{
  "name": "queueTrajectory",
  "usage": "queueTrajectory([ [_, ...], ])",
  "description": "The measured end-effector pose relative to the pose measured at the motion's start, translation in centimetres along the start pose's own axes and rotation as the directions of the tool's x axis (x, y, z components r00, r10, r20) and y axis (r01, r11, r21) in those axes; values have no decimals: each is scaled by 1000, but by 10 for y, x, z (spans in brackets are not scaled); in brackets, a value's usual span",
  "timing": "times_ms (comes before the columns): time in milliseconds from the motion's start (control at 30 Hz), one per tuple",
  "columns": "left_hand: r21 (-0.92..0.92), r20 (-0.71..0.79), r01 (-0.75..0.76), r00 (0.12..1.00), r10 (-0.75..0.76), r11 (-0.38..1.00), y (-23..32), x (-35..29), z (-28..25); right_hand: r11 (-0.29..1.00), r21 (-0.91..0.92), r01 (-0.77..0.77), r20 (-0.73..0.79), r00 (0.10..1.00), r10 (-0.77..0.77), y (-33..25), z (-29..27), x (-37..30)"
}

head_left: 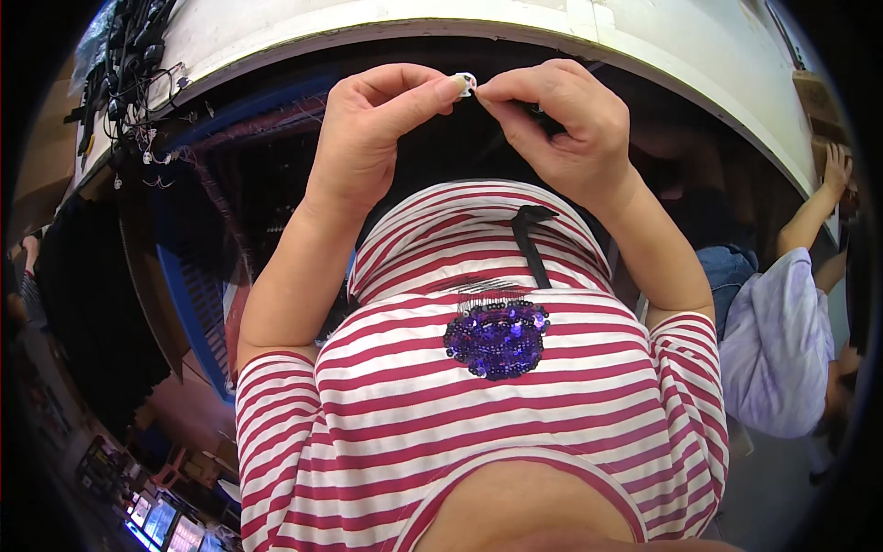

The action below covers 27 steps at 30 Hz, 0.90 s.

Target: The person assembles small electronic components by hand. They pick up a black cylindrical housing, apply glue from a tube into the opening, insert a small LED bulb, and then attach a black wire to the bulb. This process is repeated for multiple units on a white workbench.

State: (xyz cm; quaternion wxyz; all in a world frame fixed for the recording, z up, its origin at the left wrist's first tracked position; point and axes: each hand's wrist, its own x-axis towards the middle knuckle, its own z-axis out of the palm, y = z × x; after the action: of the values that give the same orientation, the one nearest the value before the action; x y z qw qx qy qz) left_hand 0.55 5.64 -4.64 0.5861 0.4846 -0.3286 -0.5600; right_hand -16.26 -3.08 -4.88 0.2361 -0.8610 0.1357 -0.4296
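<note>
My left hand pinches a small white plastic-looking part between thumb and forefinger, just in front of the table's edge. The part has a rounded outline and dark gaps in it. Close against its right side are the thumb and forefinger of my right hand, also pinched together. What sits between those right fingertips is too small to make out. Both hands are raised above my lap, and the fingertips nearly meet at the white part.
A white table runs across the far side. Black cables with small connectors hang over its left corner. A blue plastic crate stands low at the left. Another person in a pale purple top is at the right, near cardboard boxes.
</note>
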Motion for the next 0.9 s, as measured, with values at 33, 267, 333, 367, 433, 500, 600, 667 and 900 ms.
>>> queueTrajectory([
  [33,-35,1,16,1000,-16,999,0,1,0,1000,-12,14,-9,1000,-14,0,0,0],
  [267,-106,35,86,996,-83,991,0,2,-7,997,-53,56,-30,998,-58,1,6,2],
  [333,-80,38,59,998,-57,995,3,1,-5,1000,13,-25,-20,999,25,-1,7,3],
  [367,-66,40,45,998,-43,997,4,0,-5,991,76,-106,-4,994,106,-4,8,3],
  [433,-32,72,-5,997,8,999,8,-1,-5,960,168,-225,57,974,218,-6,7,5],
  [500,-44,54,-42,998,44,998,9,-1,-4,928,218,-302,138,951,278,-8,3,10],
  [600,-78,-66,-81,995,76,994,-3,1,0,684,554,-474,183,871,456,-7,6,11],
  [667,37,53,-207,977,205,978,-29,-1,2,415,750,-516,275,813,514,-4,4,17],
  [900,-420,49,-163,978,202,893,-37,-2,16,920,385,-70,-23,996,86,-5,-13,24],
])
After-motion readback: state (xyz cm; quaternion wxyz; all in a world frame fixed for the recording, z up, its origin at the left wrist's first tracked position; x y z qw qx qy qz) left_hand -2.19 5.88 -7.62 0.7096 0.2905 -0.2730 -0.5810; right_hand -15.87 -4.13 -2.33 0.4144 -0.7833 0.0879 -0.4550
